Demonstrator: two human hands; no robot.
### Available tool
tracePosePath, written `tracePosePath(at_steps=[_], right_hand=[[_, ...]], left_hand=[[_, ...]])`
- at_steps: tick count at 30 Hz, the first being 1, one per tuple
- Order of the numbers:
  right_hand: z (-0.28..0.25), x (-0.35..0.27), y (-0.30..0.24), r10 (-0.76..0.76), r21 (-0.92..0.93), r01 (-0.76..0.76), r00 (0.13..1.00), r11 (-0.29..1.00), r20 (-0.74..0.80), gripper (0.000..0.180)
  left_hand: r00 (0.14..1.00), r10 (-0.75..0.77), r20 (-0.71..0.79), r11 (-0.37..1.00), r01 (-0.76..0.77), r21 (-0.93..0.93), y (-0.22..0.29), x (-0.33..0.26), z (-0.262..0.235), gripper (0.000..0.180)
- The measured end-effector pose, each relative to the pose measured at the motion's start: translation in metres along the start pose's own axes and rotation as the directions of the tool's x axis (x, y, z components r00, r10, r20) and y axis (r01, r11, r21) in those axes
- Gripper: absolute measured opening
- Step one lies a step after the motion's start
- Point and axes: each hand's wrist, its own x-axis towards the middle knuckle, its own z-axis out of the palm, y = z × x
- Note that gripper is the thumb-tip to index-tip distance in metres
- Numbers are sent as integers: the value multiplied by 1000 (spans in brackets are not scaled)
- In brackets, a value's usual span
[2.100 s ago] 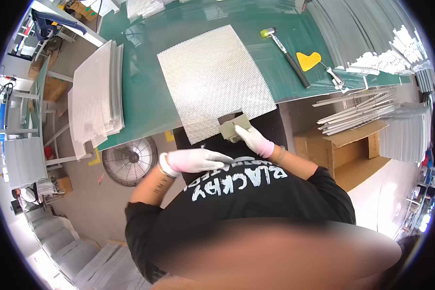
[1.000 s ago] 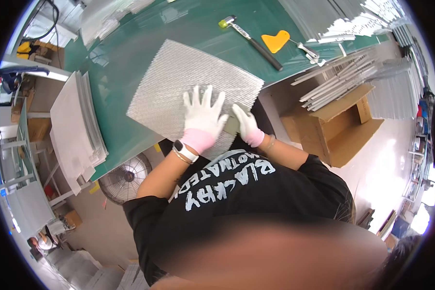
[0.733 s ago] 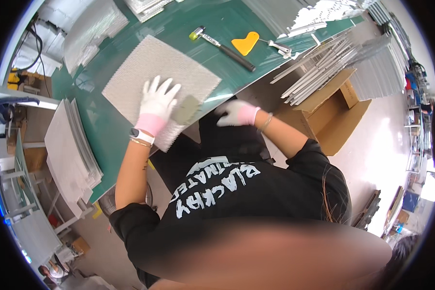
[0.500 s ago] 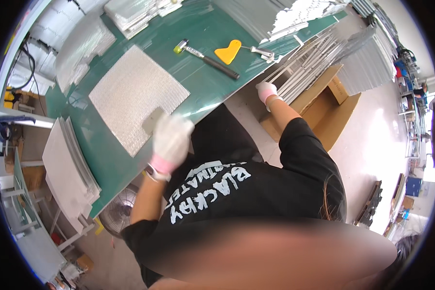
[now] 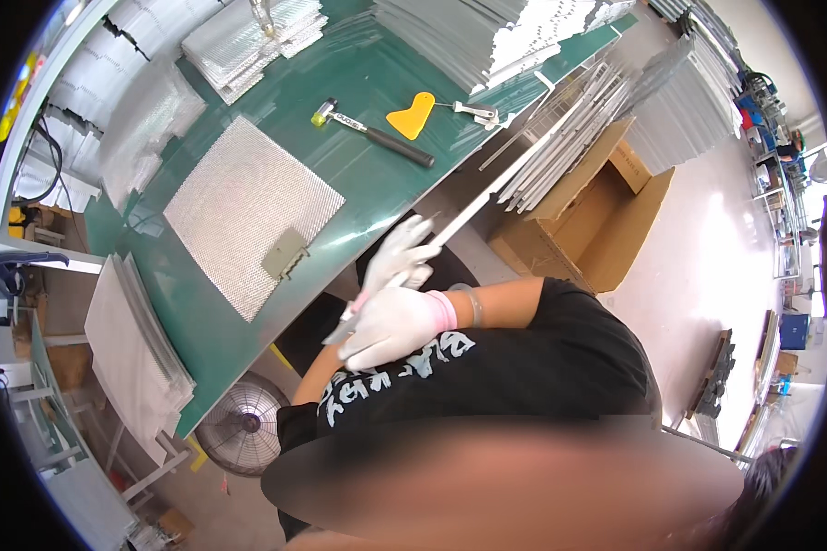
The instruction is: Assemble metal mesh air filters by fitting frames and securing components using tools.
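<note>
Over at nine o'clock from the hands, pale sheets point(image 5: 142, 354) stand by the bench point(image 5: 182, 298). Round at ten, a mesh panel point(image 5: 248, 202) lies flat on it, with a small olive plate point(image 5: 287, 253) resting on the panel's near right edge. Toward twelve lies a hammer point(image 5: 400, 147), untouched. Below it, the right hand point(image 5: 393, 326) curls beside the seven o'clock end of a long pale strip point(image 5: 464, 219); its palm is hidden, so I can't tell whether it grips. The left hand point(image 5: 397, 260) has its fingers closed round the strip, which slants toward one o'clock, its far end lost against the bundle of strips point(image 5: 574, 138) near an open box point(image 5: 606, 220) at two. I'd judge that wider-spaced hands would steady that length, keeping its tip off the bundle.
</note>
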Motion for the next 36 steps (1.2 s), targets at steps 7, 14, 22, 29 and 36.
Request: tracePosePath(at_steps=[7,14,22,29,36], right_hand=[[-39,-91,53,993,899,429,115,-84,38,56],[-191,-128,40,768,673,393,-169,627,-617,22],[-119,60,48,746,986,120,645,118,-168,25],[-30,16,181,876,992,105,482,-70,11,19],[1,-24,175,880,955,-296,457,16,127,22]], left_hand=[[590,111,-800,906,270,325,134,-74,-162,55],[683,-240,-690,866,472,166,195,-142,-175,47],[638,-542,-547,833,492,-253,147,-131,-99,47],[475,-193,-858,548,778,308,119,-135,-72,48],[401,-872,-282,423,326,-846,92,-84,-22,43]])
